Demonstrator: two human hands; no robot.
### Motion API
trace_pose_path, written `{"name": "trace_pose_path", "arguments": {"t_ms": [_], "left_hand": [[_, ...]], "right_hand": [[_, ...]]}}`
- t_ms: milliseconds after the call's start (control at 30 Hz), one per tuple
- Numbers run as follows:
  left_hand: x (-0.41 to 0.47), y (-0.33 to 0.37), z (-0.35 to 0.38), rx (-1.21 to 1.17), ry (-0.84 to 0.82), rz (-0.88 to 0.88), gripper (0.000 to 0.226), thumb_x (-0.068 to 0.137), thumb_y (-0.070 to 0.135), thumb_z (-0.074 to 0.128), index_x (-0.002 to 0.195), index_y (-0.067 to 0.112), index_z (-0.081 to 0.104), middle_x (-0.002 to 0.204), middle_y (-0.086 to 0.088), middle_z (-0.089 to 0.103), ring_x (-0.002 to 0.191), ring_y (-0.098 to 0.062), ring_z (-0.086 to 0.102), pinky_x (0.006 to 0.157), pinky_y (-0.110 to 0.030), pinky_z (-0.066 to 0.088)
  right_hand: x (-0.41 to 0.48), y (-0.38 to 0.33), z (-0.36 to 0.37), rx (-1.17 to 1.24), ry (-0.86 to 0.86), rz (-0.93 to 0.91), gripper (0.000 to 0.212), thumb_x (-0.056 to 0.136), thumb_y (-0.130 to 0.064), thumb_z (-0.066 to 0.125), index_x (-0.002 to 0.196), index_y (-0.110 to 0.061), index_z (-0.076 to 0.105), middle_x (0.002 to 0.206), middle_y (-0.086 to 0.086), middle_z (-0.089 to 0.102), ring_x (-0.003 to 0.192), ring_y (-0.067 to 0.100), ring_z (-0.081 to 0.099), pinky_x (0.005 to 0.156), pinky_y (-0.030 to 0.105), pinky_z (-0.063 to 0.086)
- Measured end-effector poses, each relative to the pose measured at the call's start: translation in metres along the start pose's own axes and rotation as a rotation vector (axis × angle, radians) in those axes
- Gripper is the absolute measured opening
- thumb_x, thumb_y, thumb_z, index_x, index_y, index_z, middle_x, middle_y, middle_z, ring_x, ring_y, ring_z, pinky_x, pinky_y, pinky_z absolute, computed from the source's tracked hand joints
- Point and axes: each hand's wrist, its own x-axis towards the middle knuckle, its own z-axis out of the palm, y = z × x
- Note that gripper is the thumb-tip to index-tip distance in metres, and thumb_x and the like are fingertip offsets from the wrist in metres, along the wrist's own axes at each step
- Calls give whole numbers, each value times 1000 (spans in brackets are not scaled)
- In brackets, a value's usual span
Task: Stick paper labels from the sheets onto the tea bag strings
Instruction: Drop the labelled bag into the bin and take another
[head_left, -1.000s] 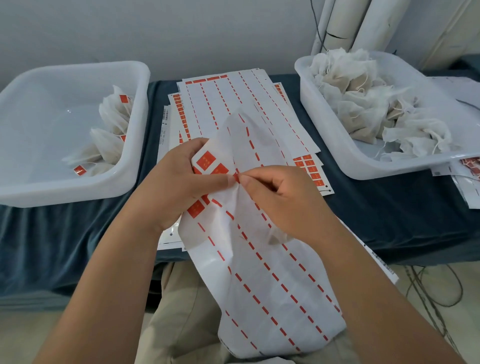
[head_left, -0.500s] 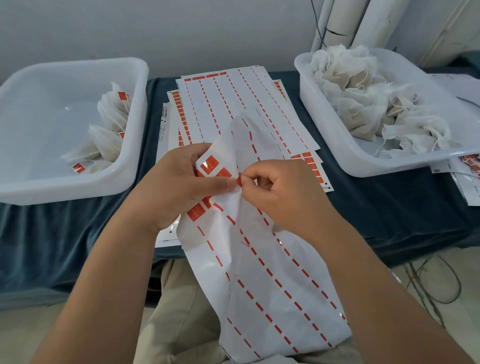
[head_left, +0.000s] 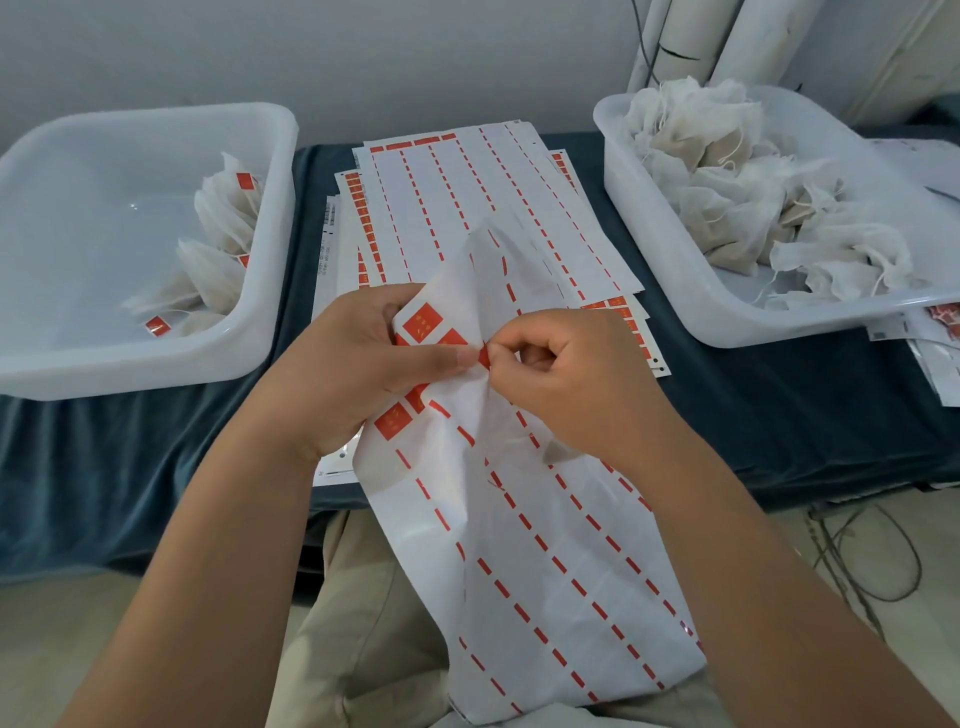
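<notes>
A white label sheet (head_left: 540, 561) with rows of red marks and a few red square labels hangs from the table edge over my lap. My left hand (head_left: 358, 364) grips its upper left part, thumb across the sheet. My right hand (head_left: 566, 379) pinches a small red label (head_left: 483, 357) at the sheet, right beside my left thumb tip. Plain tea bags (head_left: 737, 187) with strings fill the right tub (head_left: 654, 260). A few labelled tea bags (head_left: 218, 244) lie in the left tub (head_left: 145, 364).
More label sheets (head_left: 467, 208) are stacked on the dark blue cloth (head_left: 779, 415) between the tubs. Loose papers (head_left: 930, 353) lie at the right edge. White tubes (head_left: 727, 36) lean on the wall behind. Cables (head_left: 862, 561) lie on the floor at right.
My right fingers have curled tighter and now pinch the red label next to my left thumb. The sheet has shifted a little in my hands.
</notes>
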Motion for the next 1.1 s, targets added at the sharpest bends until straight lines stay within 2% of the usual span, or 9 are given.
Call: {"name": "trace_pose_path", "arguments": {"t_ms": [200, 467, 567, 633, 767, 867, 933, 1000, 1100], "left_hand": [[-1, -3, -5, -49, -28, -7, 51, 69, 40, 85, 118, 30, 73, 107, 1, 82, 92, -29, 81, 84, -55, 65], [1, -8, -9, -106, -82, 28, 51, 81, 25, 82, 129, 34, 68, 120, 4, 79, 101, -30, 79, 85, -51, 65], [2, -10, -10, -162, -93, 53, 53, 91, 13, 81, 136, 32, 62, 124, 1, 78, 105, -32, 78, 83, -48, 66], [2, -12, -10, -173, -83, 74, 56, 86, 20, 79, 137, 35, 61, 124, 0, 77, 106, -32, 78, 84, -51, 65], [-1, -16, -9, -203, -70, 93, 54, 88, 24, 74, 138, 36, 58, 124, -4, 77, 105, -34, 78, 85, -55, 64], [-4, -16, -8, -210, -74, 65, 55, 84, 27, 80, 135, 36, 61, 121, -4, 78, 102, -34, 79, 78, -50, 66], [-5, -15, -8, -123, -64, 30, 56, 76, 33, 90, 127, 36, 65, 113, -2, 80, 96, -32, 80, 75, -48, 67], [-6, -16, -9, -14, -64, -11, 51, 72, 42, 93, 116, 35, 70, 107, 1, 81, 91, -29, 81, 77, -51, 67], [-8, -16, -10, 60, -53, -50, 51, 69, 48, 84, 115, 34, 71, 103, 6, 82, 89, -24, 81, 81, -53, 65]], "right_hand": [[0, -2, -1, 89, -49, 34, 17, 99, -42, 67, 82, -40, 71, 70, -18, 66, 72, 3, 62, 62, 14, 48], [1, 2, 0, 13, -9, -4, 16, 96, -31, 67, 82, -29, 75, 65, -17, 65, 71, 4, 62, 65, 9, 47], [2, 4, 3, 39, 4, 10, 16, 95, -31, 68, 79, -35, 70, 64, -19, 63, 72, 3, 62, 65, 7, 46], [1, 6, 4, 97, -13, 34, 18, 98, -31, 68, 81, -38, 70, 65, -20, 64, 71, 3, 62, 64, 7, 46], [-1, 4, 5, 348, 35, 141, 13, 97, -45, 68, 107, -40, 76, 79, -8, 72, 73, 12, 67, 69, 18, 58], [0, 5, 10, 360, 98, 263, 42, 92, -63, 65, 130, -47, 59, 66, -9, 64, 64, 8, 65, 59, 10, 51], [3, 8, 12, 322, 138, 323, 62, 89, -68, 64, 145, -47, 46, 69, -12, 64, 70, 4, 67, 56, 4, 46], [4, 10, 14, 300, 140, 352, 71, 89, -68, 64, 151, -45, 40, 83, -15, 66, 79, -1, 67, 56, 2, 46], [3, 12, 17, 280, 164, 304, 65, 91, -63, 67, 148, -45, 43, 77, -15, 65, 67, 2, 64, 58, 6, 49]]}}
